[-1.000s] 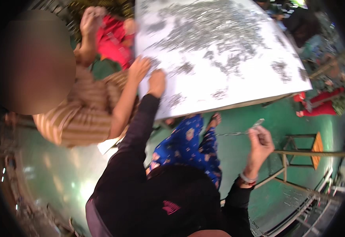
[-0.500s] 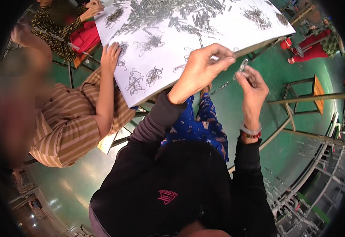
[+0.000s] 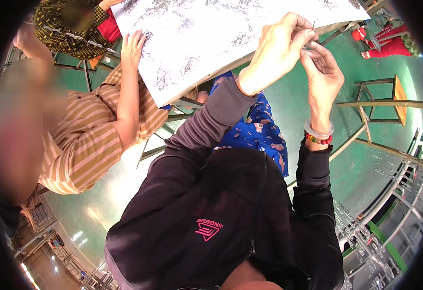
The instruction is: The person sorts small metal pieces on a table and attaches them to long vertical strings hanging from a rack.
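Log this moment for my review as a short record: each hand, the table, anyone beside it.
left hand: thumb and finger pinched, a thin dark piece sticking up there
right hand: fingertips meeting the left's; its hold unclear
table: white top, scattered clusters of small dark pieces
beside: person in striped clothing, one hand on the tabletop

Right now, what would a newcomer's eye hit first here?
Probably the left hand and right hand, meeting fingertip to fingertip at the table's near edge, upper right of centre, a thin dark piece sticking up there. Next, the bright white table across the top, strewn with small dark pieces. Then the brown-striped shirt of a co-worker seated at left.
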Available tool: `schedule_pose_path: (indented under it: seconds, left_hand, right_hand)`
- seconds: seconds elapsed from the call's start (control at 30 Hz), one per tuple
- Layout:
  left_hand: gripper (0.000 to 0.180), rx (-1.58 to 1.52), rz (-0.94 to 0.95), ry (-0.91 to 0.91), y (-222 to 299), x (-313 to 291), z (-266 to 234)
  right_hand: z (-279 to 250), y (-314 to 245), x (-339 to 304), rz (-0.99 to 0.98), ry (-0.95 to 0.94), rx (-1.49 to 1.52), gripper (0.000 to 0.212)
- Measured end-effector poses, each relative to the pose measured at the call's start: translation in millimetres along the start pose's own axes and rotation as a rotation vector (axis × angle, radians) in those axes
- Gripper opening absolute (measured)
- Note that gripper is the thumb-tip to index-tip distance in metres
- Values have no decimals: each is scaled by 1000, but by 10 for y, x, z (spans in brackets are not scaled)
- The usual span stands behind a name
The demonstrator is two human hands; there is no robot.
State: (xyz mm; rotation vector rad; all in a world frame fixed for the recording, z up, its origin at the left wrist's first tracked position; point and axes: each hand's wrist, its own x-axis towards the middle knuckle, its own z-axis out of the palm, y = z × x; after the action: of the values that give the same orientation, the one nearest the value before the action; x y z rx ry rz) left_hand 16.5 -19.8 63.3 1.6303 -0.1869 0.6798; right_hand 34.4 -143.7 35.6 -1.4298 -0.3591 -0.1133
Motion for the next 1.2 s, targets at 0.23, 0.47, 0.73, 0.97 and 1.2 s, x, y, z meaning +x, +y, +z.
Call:
schedule_pose_path:
  seconds: [0.23,0.47,0.73,0.97,1.2]
  left_hand:
    - [9,86,-44,-44,88,57,-135]
    - [8,104,-104,-175,-43,-156,-46]
    - [6,-125,-295,-136,-125,-338,-168]
    - [5,-60,-272,-148,-141,-394,-154]
    - [6,-31,-264,-93,-120,-359,-101]
  right_hand:
    - [-269,275,501,138,-71,-158,22]
    - [119,1381,1333,-115,-349,-656,22]
    - [550,1685,1343,-441,-581,-1257,19]
    - [187,887,1151,200,-367,-399,23]
    - [-37,-156,459,300,-197,188,20]
